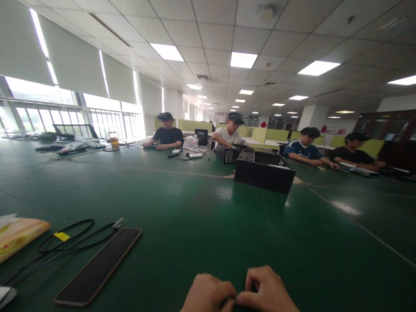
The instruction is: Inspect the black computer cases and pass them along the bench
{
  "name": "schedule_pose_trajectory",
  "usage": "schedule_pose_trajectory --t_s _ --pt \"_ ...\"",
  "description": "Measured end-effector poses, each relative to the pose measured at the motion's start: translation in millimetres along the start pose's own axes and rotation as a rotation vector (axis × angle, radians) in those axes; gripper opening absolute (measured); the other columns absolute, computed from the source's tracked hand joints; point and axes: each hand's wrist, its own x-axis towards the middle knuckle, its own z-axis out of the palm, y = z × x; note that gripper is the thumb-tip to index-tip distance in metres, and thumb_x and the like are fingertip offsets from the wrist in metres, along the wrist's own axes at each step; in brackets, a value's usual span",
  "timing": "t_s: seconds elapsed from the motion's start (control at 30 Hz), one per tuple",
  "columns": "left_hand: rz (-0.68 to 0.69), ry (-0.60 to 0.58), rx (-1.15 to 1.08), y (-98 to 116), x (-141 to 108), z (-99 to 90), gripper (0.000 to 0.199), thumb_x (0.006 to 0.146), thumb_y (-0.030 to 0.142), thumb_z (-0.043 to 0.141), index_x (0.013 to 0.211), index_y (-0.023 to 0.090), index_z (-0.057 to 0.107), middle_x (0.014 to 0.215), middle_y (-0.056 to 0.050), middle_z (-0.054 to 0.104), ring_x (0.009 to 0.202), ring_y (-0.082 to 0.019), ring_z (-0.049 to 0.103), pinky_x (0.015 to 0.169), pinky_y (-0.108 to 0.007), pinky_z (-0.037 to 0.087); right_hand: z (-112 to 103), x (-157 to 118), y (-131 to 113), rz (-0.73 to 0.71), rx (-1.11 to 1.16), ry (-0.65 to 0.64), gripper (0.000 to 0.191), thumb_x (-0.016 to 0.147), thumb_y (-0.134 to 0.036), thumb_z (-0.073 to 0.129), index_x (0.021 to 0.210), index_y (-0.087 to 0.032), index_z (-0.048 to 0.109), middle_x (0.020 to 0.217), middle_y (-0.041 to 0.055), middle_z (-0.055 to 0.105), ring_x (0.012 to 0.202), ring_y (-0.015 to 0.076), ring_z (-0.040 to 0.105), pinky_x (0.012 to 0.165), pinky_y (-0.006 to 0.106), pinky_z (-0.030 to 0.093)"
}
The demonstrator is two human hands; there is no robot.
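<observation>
At the bottom edge of the head view, my left hand [208,294] and my right hand [267,291] are close together above the green table [195,225]. The fingers of both are curled inward, and the fingertips nearly meet. Whatever may be between them is too small or too hidden to make out. To the left of my hands lies a black phone [99,266] with its screen up. A black cable [76,247] with a yellow tag [61,236] loops beside it.
A patterned packet [22,236] lies at the left edge. Farther off stand an open black computer case [264,173], a second dark case [225,154], a bottle [195,144] and a jar [114,142]. Several people wearing headgear sit across the table.
</observation>
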Motion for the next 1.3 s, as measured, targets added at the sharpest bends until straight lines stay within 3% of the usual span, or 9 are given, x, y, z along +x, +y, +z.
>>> schedule_pose_trajectory --t_s 0.23,0.4,0.7,0.8,0.9,0.97,1.17,1.3 --pt "-0.235 0.026 -0.003 5.7 -2.7 -14.8 0.016 0.081 0.031 0.052 0.087 0.029 0.066 0.067 0.003 0.065 0.065 -0.016 0.058 0.059 -0.024 0.034 -2.0 -0.6 -0.7 0.006 0.003 -0.019 0.032 0.061 -0.052 0.076 0.065 -0.021 0.07 0.063 -0.0034 0.064 0.062 0.0126 0.053 0.054 0.024 0.028" --pt "-0.289 0.012 -0.017 4.9 -3.3 -19.3 0.015 0.079 0.031 0.054 0.088 0.028 0.064 0.071 0.002 0.065 0.07 -0.018 0.057 0.059 -0.026 0.032 -1.8 -1.6 -0.9 -0.013 0.001 -0.014 0.032 0.064 -0.053 0.074 0.066 -0.022 0.069 0.064 -0.0033 0.064 0.063 0.0128 0.053 0.054 0.024 0.029" --pt "-0.229 -0.018 -0.012 3.4 -5.5 -19.0 0.02 0.087 0.035 0.048 0.091 0.03 0.067 0.08 0.001 0.069 0.076 -0.02 0.06 0.066 -0.028 0.038 -4.1 -2.7 -4.0 -0.019 -0.003 0.002 0.032 0.068 -0.053 0.07 0.065 -0.021 0.069 0.064 -0.0026 0.064 0.065 0.0134 0.055 0.057 0.025 0.032" --pt "-0.168 -0.078 -0.003 4.2 -4.7 -19.5 0.021 0.083 0.036 0.055 0.101 0.035 0.066 0.081 0.002 0.069 0.078 -0.021 0.061 0.069 -0.029 0.04 -3.6 -2.8 -3.8 -0.014 -0.005 0.001 0.03 0.068 -0.05 0.071 0.065 -0.021 0.069 0.063 -0.0029 0.064 0.064 0.0133 0.055 0.056 0.025 0.031" --pt "-0.072 -0.164 -0.016 6.8 -2.7 -19.9 0.034 0.081 0.043 0.061 0.114 0.037 0.061 0.074 0.003 0.067 0.069 -0.019 0.061 0.065 -0.025 0.041 -3.7 -4.4 -3.2 0.007 0.006 -0.023 0.028 0.062 -0.049 0.075 0.065 -0.022 0.069 0.061 -0.0039 0.063 0.061 0.0129 0.054 0.053 0.025 0.029" --pt "-0.011 -0.196 -0.01 9.1 -1.9 -19.4 0.031 0.086 0.044 0.054 0.115 0.034 0.061 0.072 0.002 0.066 0.063 -0.018 0.061 0.058 -0.023 0.04 -4.6 -6.3 -4.2 0.006 0.016 -0.036 0.028 0.06 -0.049 0.077 0.067 -0.023 0.07 0.063 -0.004 0.064 0.063 0.0135 0.055 0.053 0.025 0.029" --pt "0.03 -0.107 0.037 12.3 -6.2 -16.0 0.035 0.096 0.045 0.031 0.107 0.029 0.06 0.081 -0.002 0.069 0.07 -0.02 0.065 0.058 -0.024 0.04 -2.6 -10.0 -11.3 -0.02 -0.012 0.031 0.029 0.068 -0.05 0.071 0.068 -0.021 0.07 0.066 0.0002 0.064 0.074 0.0184 0.056 0.06 0.026 0.033" --pt "-0.007 -0.05 0.069 9.4 -5.7 -14.4 0.035 0.096 0.042 0.031 0.09 0.024 0.06 0.077 -0.002 0.068 0.068 -0.019 0.063 0.058 -0.025 0.039 0.5 -4.9 -7.3 -0.062 0.065 0.096 0.035 0.075 -0.05 0.064 0.061 -0.018 0.064 0.057 -0.001 0.056 0.061 0.0144 0.049 0.057 0.027 0.031"
